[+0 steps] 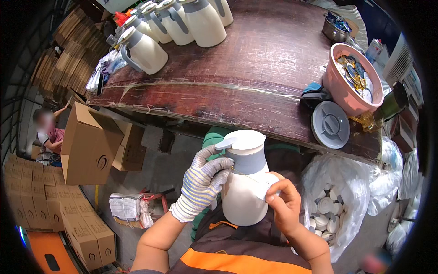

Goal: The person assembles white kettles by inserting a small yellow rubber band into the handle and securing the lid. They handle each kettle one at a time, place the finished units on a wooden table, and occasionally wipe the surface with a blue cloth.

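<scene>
A cream-white jug [244, 196] with a grey collar and white lid stands upright at my lap, below the table's edge. My left hand [203, 178], in a striped knit glove, is closed at the grey collar, its fingertips pinching a thin gold cord [244, 174]. The cord runs across the jug's front toward my bare right hand [285, 203]. There, thumb and forefinger pinch a small white tag [272, 183] against the jug's right side. The jug's handle is hidden behind the glove.
Several similar jugs [146, 52] stand on the dark red table [255, 59]. At its right are a pink tub [331, 75] of corded tags and a grey round lid [330, 124]. A plastic bag [356, 182] holds white lids. Cartons [89, 146] and another person [52, 134] are at left.
</scene>
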A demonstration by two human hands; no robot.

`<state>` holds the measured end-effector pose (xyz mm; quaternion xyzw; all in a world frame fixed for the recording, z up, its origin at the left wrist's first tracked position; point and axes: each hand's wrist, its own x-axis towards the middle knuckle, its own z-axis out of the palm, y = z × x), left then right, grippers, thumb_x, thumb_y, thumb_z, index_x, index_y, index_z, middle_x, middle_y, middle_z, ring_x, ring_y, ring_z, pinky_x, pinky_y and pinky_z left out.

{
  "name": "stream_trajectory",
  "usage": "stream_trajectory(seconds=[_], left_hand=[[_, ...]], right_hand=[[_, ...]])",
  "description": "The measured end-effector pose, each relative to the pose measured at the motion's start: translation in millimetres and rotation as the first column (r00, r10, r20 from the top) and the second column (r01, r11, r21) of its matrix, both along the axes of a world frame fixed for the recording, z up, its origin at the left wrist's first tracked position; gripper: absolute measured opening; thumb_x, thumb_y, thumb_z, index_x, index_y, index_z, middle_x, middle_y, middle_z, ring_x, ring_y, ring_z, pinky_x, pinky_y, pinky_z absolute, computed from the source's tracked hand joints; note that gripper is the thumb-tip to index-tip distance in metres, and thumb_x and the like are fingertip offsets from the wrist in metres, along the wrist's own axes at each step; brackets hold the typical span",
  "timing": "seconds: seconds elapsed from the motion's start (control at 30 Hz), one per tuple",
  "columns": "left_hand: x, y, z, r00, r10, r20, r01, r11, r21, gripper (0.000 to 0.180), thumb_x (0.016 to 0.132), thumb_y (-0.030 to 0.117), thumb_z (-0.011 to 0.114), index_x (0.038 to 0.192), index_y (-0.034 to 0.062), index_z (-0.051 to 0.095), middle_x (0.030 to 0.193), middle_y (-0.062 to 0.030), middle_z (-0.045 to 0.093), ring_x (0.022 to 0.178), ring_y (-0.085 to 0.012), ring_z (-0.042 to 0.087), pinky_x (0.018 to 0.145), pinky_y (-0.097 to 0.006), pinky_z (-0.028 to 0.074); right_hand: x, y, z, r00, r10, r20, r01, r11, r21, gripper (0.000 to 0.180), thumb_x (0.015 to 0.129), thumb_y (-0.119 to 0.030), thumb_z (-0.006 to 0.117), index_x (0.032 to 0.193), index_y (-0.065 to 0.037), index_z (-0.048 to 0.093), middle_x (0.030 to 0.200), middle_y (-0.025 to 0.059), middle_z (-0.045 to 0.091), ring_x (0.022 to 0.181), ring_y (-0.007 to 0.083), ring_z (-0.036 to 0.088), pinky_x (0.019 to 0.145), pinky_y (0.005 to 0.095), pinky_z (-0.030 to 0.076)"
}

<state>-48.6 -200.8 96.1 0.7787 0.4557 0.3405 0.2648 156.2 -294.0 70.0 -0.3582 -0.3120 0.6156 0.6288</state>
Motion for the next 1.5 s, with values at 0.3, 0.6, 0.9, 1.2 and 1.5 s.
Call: stream_trajectory(seconds=[0.3, 0.6, 0.9, 1.2, 1.5], left_hand=[[-4, 2, -2, 0.997, 0.01, 0.083, -0.009, 1.0, -0.018, 0.019, 0.083, 0.004, 0.066, 0.102, 0.0057, 0.069, 0.111, -0.0149, 0.058, 0.098, -0.0258, 0.063, 0.083, -0.033, 0.052], [-3, 1, 1, 0.999, -0.011, 0.05, 0.013, 0.999, -0.034, 0.019, 0.082, 0.003, 0.065, 0.101, 0.0052, 0.068, 0.106, -0.0139, 0.057, 0.096, -0.0258, 0.061, 0.082, -0.033, 0.051], [-4, 3, 5, 0.951, 0.216, 0.223, -0.054, 0.822, -0.566, 0.032, 0.085, 0.012, 0.068, 0.113, 0.0017, 0.055, 0.096, -0.003, 0.059, 0.08, -0.0086, 0.055, 0.074, -0.026, 0.048], [-11, -8, 34, 0.942, 0.205, 0.266, 0.105, 0.573, -0.813, 0.026, 0.084, 0.02, 0.072, 0.1, 0.0015, 0.064, 0.078, -0.0017, 0.064, 0.068, -0.0062, 0.056, 0.062, -0.024, 0.048], [-26, 1, 100, 0.837, 0.34, 0.429, -0.027, 0.809, -0.587, 0.021, 0.084, 0.008, 0.072, 0.1, 0.0031, 0.059, 0.087, -0.0026, 0.063, 0.074, -0.0105, 0.06, 0.069, -0.026, 0.05]], right_hand=[[4, 8, -5, 0.999, -0.017, -0.05, 0.016, 1.0, -0.021, 0.009, 0.081, 0.003, 0.056, 0.089, -0.002, 0.057, 0.112, 0.0098, 0.058, 0.1, 0.0151, 0.052, 0.09, 0.0276, 0.039], [5, 4, -21, 0.966, -0.046, 0.256, 0.044, 0.999, 0.013, 0.007, 0.077, 0.001, 0.055, 0.082, -0.003, 0.058, 0.101, 0.0091, 0.061, 0.094, 0.0184, 0.056, 0.088, 0.0309, 0.042], [16, 2, -29, 0.939, -0.11, 0.325, 0.106, 0.994, 0.03, 0.009, 0.08, 0.003, 0.054, 0.085, -0.002, 0.059, 0.105, 0.0098, 0.056, 0.097, 0.0173, 0.054, 0.089, 0.029, 0.041], [27, 13, -16, 0.828, -0.04, 0.559, 0.032, 0.999, 0.025, 0.011, 0.081, -0.004, 0.062, 0.092, -0.003, 0.064, 0.098, 0.0075, 0.059, 0.086, 0.0154, 0.055, 0.078, 0.0269, 0.045], [29, 2, -4, 0.92, 0.058, 0.388, -0.002, 0.99, -0.143, 0.016, 0.088, -0.007, 0.062, 0.101, 0.001, 0.062, 0.092, 0.0064, 0.063, 0.079, 0.0109, 0.061, 0.074, 0.0253, 0.049]])
